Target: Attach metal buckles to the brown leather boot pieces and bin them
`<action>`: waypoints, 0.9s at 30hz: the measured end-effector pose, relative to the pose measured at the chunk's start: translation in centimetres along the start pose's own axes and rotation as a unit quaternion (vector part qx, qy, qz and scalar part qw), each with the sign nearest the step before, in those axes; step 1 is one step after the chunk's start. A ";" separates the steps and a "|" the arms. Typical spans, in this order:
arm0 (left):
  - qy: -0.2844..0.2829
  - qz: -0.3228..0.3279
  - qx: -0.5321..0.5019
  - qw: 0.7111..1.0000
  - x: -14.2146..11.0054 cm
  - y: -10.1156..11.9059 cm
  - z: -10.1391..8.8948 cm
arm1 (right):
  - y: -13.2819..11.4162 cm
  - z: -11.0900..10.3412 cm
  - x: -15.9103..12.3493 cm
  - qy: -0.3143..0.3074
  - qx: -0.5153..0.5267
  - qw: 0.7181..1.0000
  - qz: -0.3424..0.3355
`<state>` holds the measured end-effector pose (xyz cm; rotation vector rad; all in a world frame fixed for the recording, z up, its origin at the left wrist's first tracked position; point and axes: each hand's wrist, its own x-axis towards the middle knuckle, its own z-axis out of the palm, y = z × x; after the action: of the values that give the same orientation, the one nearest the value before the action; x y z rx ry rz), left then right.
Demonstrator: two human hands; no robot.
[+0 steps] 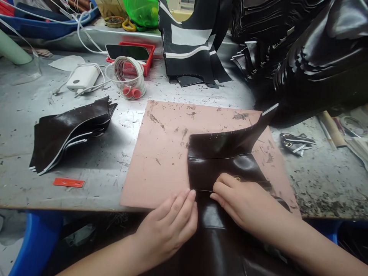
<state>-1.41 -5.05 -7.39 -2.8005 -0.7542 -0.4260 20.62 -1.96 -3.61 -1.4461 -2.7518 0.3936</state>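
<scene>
Head view: glossy dark brown leather piece (222, 145), pale line across it and a white-edged tip poking past the far right corner of the pink board (156, 153) it's lying on. Right hand (234, 197) is curled, pinching the piece's edge near the board's near side; left hand (176, 216) has fingers together at its corner, can't tell if gripping

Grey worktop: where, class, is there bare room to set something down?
Free: the worktop between the flat orange strip and pink flat mat; also the mat's stained left part, beside the glossy dark-brown leather-like piece. Crowded: back right, under the bulky glossy black stack.
</scene>
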 end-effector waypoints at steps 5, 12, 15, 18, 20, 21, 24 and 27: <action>-0.003 0.009 0.026 1.000 0.7 0.1 -0.3 | -0.3 0.6 -0.7 0.081 -0.010 0.996 -0.021; 0.034 -0.007 -0.019 0.999 1.8 -0.8 -0.7 | 1.2 -0.5 -3.7 0.113 -0.016 0.992 0.051; 0.038 -0.009 -0.039 0.998 2.1 -1.1 -0.7 | 2.4 -1.1 -4.3 0.066 0.010 0.995 0.077; 0.015 -0.005 -0.026 1.000 2.4 -1.2 -0.7 | 2.9 -1.3 -4.2 0.052 0.017 0.995 0.087; -0.007 0.000 -0.003 1.000 2.8 -1.1 -0.7 | 3.1 -1.3 -4.0 0.046 0.018 0.995 0.088; -0.017 0.004 0.010 1.000 3.1 -1.1 -0.8 | 3.2 -1.4 -3.8 0.041 0.019 0.995 0.088; -0.046 0.020 0.043 0.998 4.2 -1.0 -1.0 | 3.5 -1.5 -3.3 0.028 0.026 0.996 0.083; -0.067 0.025 0.059 0.996 5.8 -0.9 -1.0 | 3.7 -1.6 -2.8 0.020 0.028 0.997 0.074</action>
<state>2.68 -1.88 -4.47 -2.7510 -0.7097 -0.1811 25.46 -1.86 -2.62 -1.6300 -2.5899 0.4338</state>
